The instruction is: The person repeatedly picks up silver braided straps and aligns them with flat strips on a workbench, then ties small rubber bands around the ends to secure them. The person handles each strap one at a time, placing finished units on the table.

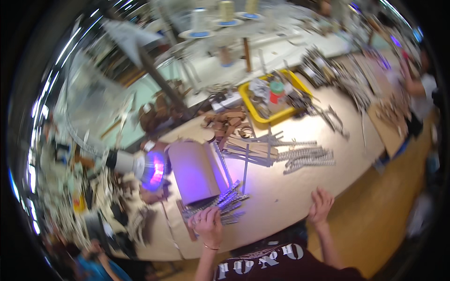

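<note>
My left hand [206,226] is at the near end of a brown curved sheet or roll [194,171], its fingers bent over grey patterned strips [230,199]. These strips fan out to the upper right from my fingers, which look closed on their ends; motion blur softens the detail. Close to the table's near edge is my right hand [321,206], fingers loosely bent and apart, with nothing visible in it. A lamp [152,169] casts violet light over the roll. Farther off lie flat tan and grey strips [251,150] and a bundle of patterned strips [307,157].
A yellow tray [257,117] holds tools and a red jar with a green lid [276,93]. Pliers-like tools [332,119] lie beside it. Brown leather-like pieces [227,122] are heaped on the table [281,196]. Thread cones [227,11] stand behind. Other people work at both sides.
</note>
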Tool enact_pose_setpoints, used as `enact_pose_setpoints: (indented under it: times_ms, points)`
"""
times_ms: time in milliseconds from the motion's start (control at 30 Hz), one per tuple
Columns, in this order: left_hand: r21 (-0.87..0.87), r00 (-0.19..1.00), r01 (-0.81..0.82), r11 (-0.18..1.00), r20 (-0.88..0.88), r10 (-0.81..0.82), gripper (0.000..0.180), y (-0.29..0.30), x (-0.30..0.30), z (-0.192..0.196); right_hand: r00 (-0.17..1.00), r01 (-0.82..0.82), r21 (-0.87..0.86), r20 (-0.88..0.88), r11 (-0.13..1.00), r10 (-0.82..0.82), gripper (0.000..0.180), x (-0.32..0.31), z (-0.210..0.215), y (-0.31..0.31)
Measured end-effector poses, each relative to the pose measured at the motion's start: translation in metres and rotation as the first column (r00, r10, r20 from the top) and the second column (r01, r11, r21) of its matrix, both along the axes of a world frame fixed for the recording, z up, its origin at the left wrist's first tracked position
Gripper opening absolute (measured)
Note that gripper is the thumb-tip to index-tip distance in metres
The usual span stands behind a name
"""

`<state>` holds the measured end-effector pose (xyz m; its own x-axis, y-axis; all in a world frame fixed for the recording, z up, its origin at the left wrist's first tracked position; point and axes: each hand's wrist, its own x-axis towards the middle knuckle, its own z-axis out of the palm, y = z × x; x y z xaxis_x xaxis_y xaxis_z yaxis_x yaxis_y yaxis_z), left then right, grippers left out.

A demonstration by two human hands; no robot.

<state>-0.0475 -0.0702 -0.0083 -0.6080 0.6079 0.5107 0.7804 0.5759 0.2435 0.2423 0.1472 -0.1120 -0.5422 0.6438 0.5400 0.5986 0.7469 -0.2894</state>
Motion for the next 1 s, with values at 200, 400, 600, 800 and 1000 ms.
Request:
enact_pose_setpoints:
  times_ms: [200,400,600,800,1000]
  points:
    - [0.103,0.975,0.223,0.969,-0.018,-0.223,0.028,-0.012,0.008,-0.035,0.997,0.074,-0.044,0.030,0.996,-0.072,0.032,-0.011,0.027,-0.004]
    - [0.100,0.737,0.596,0.797,0.325,-0.592,0.037,0.013,0.064,-0.052,0.988,0.138,-0.078,-0.057,0.987,-0.142,0.020,-0.066,0.074,0.027]
    - [0.072,0.745,0.539,0.839,0.424,-0.515,0.043,0.020,0.059,-0.054,0.990,0.061,-0.183,0.140,0.981,-0.035,0.023,-0.156,0.084,0.125]
    - [0.036,0.856,0.362,0.931,0.381,-0.348,0.039,0.020,0.065,-0.057,0.939,-0.030,-0.387,0.305,0.922,0.159,0.016,-0.168,0.086,0.159]
    - [0.038,0.827,0.527,0.849,0.207,-0.523,0.032,0.023,0.063,-0.053,0.964,-0.255,0.073,0.094,0.964,0.248,0.010,-0.147,0.093,0.142]
